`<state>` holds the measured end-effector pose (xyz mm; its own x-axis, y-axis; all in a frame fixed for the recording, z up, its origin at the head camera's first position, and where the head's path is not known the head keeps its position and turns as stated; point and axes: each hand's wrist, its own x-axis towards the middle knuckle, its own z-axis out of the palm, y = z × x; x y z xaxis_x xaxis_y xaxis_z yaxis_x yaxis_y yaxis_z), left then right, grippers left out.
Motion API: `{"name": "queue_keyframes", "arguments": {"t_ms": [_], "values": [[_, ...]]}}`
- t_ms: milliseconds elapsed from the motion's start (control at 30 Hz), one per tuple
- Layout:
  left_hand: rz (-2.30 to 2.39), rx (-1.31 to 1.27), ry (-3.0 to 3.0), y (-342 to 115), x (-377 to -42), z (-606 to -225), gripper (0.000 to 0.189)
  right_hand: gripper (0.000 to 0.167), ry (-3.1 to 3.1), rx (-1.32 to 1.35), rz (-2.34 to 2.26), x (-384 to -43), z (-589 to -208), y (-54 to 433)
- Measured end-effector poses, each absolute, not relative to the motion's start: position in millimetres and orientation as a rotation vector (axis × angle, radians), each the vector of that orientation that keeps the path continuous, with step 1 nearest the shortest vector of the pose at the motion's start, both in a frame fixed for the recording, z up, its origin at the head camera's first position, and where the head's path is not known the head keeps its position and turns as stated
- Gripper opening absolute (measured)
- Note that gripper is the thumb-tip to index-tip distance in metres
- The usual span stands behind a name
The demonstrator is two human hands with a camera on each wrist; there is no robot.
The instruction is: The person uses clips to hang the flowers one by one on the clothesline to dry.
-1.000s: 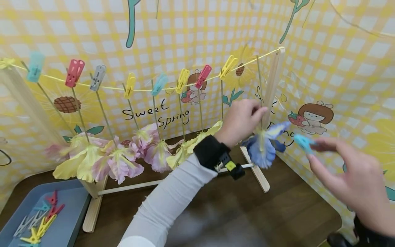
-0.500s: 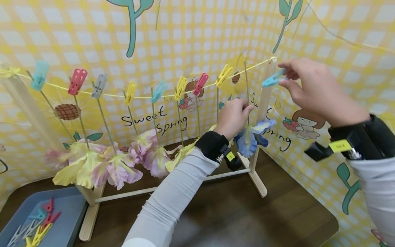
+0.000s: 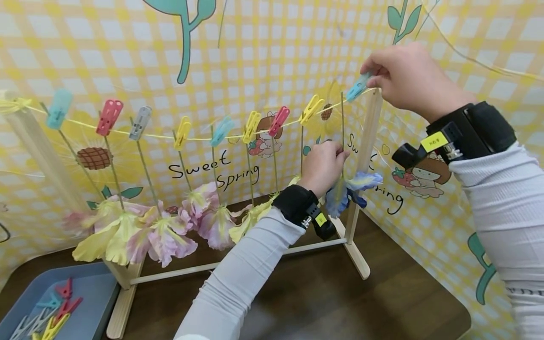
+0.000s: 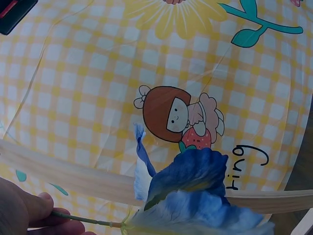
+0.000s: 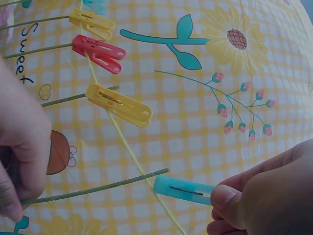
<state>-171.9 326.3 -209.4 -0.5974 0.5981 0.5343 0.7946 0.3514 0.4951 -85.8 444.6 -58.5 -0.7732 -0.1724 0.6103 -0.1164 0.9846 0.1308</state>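
Observation:
My left hand (image 3: 324, 165) pinches the green stem of a blue artificial flower (image 3: 337, 196), which hangs bloom-down near the right post. In the left wrist view the stem (image 4: 88, 220) runs from between finger and thumb to the blue petals (image 4: 190, 181). The stem's top end crosses the yellow string (image 5: 128, 147). At the string, my right hand (image 3: 414, 78) pinches a light-blue clothespin (image 3: 358, 87) by its handles. Its tip sits at the string just beside the stem (image 5: 105, 187) in the right wrist view; whether it bites on either I cannot tell.
Several pink and yellow flowers (image 3: 163, 233) hang from the string on coloured clothespins (image 3: 278, 121). A wooden frame (image 3: 366, 127) with a low crossbar (image 3: 178, 272) carries the string. A blue tray (image 3: 95, 288) of loose clothespins stands at front left. Checked cloth walls surround the table.
My right hand has risen from the lower right and moved left with the light-blue clothespin, up to the string. The blue flower has shifted slightly left, still held in my left hand.

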Motion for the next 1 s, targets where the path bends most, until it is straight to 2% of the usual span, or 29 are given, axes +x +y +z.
{"name": "queue_keyframes", "arguments": {"t_ms": [267,1000], "values": [[-1.089,-1.249,-2.354,323.7,-173.2,-205.4,0.021,0.013,-2.474,0.206,-0.218,-94.2,-42.2,443.5],[-1.053,-1.227,-2.394,324.0,-171.0,-208.5,0.019,0.009,-2.653,0.165,-0.167,-109.9,-33.4,443.2]]}}
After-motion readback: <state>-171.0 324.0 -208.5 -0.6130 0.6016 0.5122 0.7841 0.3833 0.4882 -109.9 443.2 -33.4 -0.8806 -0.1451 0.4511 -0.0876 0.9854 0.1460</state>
